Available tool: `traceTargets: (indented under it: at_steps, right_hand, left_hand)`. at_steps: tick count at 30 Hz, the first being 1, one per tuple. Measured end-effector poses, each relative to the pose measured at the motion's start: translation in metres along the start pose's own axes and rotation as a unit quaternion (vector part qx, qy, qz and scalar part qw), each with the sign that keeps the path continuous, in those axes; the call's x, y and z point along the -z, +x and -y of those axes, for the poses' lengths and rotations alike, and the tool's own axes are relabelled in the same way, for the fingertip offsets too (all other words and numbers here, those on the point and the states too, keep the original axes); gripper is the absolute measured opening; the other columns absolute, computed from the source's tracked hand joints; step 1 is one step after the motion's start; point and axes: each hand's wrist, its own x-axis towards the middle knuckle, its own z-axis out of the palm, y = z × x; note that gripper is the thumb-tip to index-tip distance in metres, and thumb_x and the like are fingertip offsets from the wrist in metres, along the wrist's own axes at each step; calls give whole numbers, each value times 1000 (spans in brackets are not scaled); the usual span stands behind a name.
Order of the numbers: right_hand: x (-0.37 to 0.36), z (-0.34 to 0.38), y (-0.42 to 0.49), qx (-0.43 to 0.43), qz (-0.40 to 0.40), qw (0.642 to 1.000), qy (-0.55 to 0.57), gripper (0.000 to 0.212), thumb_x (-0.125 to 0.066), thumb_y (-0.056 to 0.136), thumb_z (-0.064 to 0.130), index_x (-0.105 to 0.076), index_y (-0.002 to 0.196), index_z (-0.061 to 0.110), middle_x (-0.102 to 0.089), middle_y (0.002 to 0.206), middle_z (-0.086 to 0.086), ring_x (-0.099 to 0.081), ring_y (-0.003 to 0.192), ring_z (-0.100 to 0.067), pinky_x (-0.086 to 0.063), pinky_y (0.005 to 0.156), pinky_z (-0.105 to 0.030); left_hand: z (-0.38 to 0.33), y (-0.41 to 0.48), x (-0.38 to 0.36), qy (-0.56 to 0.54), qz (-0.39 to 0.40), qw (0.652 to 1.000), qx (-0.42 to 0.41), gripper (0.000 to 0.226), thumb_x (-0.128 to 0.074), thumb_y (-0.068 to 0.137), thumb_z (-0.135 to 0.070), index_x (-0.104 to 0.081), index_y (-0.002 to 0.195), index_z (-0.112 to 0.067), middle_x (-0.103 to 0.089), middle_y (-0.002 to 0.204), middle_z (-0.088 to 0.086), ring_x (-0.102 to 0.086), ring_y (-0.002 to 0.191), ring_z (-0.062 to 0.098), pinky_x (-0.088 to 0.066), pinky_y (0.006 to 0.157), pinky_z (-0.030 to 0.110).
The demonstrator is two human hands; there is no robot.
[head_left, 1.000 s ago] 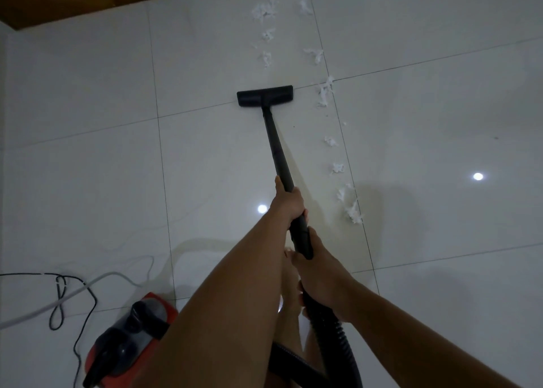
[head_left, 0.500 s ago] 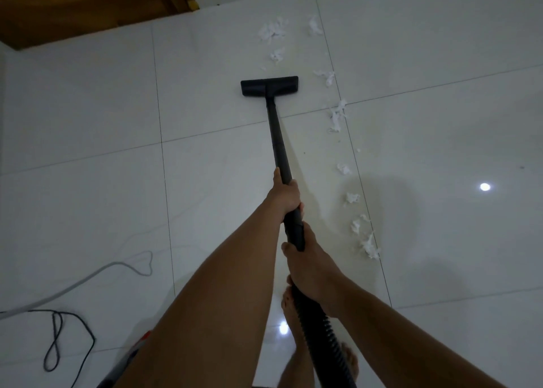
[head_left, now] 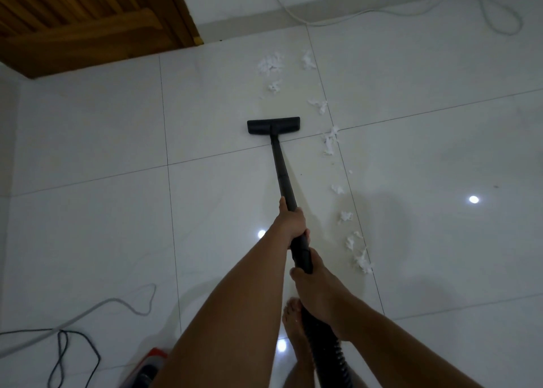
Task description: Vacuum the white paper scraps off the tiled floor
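A black vacuum wand (head_left: 282,170) runs from my hands to its flat floor head (head_left: 273,125), which lies on the white tiled floor (head_left: 88,211). My left hand (head_left: 289,220) grips the wand higher up. My right hand (head_left: 316,285) grips it lower, where the ribbed hose (head_left: 329,355) begins. White paper scraps (head_left: 330,141) lie in a ragged line to the right of the head. More scraps (head_left: 270,64) sit beyond it, and others (head_left: 360,260) trail back along the tile joint.
A wooden door (head_left: 88,23) fills the top left. A white cable (head_left: 411,13) loops along the far wall. A grey cord (head_left: 117,302) and a black cord (head_left: 63,355) lie at the lower left beside the red vacuum body (head_left: 152,361). My bare foot (head_left: 295,326) stands under the hose.
The view has tilted up, showing more door and wall. The floor head has pulled back from the far scraps toward me. Both hands keep their grip on the wand.
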Motion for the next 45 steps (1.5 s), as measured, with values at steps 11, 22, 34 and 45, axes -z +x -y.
traceTargets:
  at_steps: [11, 22, 34, 45]
  right_hand:
    - [25, 27, 30, 45, -36, 991, -117, 53, -41, 100, 30, -28, 150, 39, -65, 98, -6, -57, 96, -21, -44, 106, -39]
    - [58, 84, 82, 7, 24, 999, 31, 53, -43, 106, 27, -25, 149, 53, -60, 90, -14, -61, 57, -17, -57, 53, -30]
    - [83, 132, 130, 18, 34, 999, 20, 54, -43, 106, 28, -24, 150, 52, -56, 90, -12, -60, 63, -21, -56, 53, -32]
    - [85, 142, 121, 36, 33, 999, 6, 55, -45, 105, 25, -25, 152, 45, -60, 91, -11, -61, 71, -22, -64, 74, -43]
  left_hand:
    - [-42, 24, -9, 15, -4, 1000, -5, 67, -36, 110, -35, 8, 156, -57, -54, 91, 12, -53, 63, 15, -57, 65, 33]
    - [-116, 69, -13, 17, -30, 999, -20, 66, -36, 110, -33, 4, 157, -56, -53, 80, 9, -51, 59, 14, -56, 69, 34]
    - [-177, 107, -14, 12, -48, 998, -33, 67, -37, 110, -33, 4, 157, -55, -53, 83, 9, -51, 61, 15, -56, 70, 34]
    - [-184, 97, -13, 5, -41, 999, -30, 65, -36, 110, -33, 2, 158, -54, -52, 83, 9, -50, 60, 15, -55, 78, 36]
